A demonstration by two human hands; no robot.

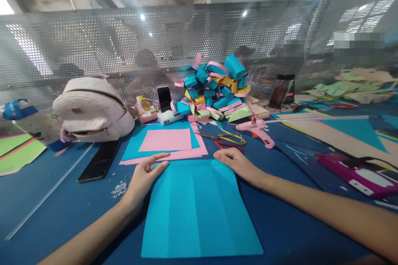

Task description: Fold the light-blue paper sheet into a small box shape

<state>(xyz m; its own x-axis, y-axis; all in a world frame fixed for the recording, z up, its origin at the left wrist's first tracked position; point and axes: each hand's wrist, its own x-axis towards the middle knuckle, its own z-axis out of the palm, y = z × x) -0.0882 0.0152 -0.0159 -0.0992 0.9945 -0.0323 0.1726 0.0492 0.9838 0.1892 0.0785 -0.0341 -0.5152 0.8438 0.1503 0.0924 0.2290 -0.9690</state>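
A blue sheet of paper (199, 211) with several lengthwise creases lies in front of me, its far edge slightly raised. At its far left corner, my left hand (144, 180) grips the edge, thumb on top and index finger stretched out beyond. The far right corner is held by my right hand (238, 165), its fingers curled and partly hidden. Just past the sheet lie a pink paper rectangle (166, 140) and more blue and pink sheets. Scissors (224, 137) with yellow and red handles lie beyond my right hand, beside a pink glue gun (258, 130).
A heap of folded paper boxes (214, 91) stands at the back middle. To the left are a white backpack (93, 107), a phone (99, 161) and a bottle (34, 124). A purple power strip (357, 176) sits at the right, and the glue gun's cord crosses the table.
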